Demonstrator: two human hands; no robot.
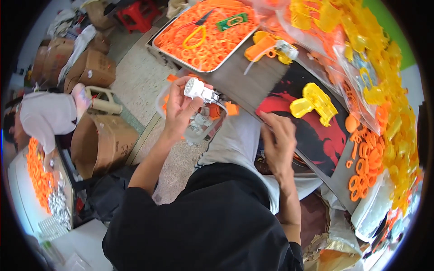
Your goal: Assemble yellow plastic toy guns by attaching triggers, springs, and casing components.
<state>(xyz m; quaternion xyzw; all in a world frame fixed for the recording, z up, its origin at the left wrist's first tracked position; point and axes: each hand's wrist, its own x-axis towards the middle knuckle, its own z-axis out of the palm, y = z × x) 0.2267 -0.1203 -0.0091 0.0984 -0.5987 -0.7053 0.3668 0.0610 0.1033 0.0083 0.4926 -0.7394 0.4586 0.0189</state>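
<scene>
My left hand (pixel 181 108) is closed around a small white plastic part (pixel 200 90) with a round, dotted head and a narrower body, held up above the lap. An orange piece (pixel 231 108) shows just beside it. My right hand (pixel 279 142) is at the near edge of the work table, slightly blurred, fingers loosely bent and apart, with nothing seen in them. To its right, a translucent yellow toy gun shell (pixel 314 104) lies on a black and red mat (pixel 323 140). Farther back lies an orange and yellow toy gun (pixel 271 47) with a clear end.
A metal tray (pixel 212 70) of orange rings holds yellow-handled snips (pixel 195 37) and a green packet (pixel 232 21). Yellow shells (pixel 398 131) are heaped at the right, near orange pieces (pixel 364 167). Below my left hand stands a clear tub (pixel 196 128). Another person (pixel 49 113) works at left.
</scene>
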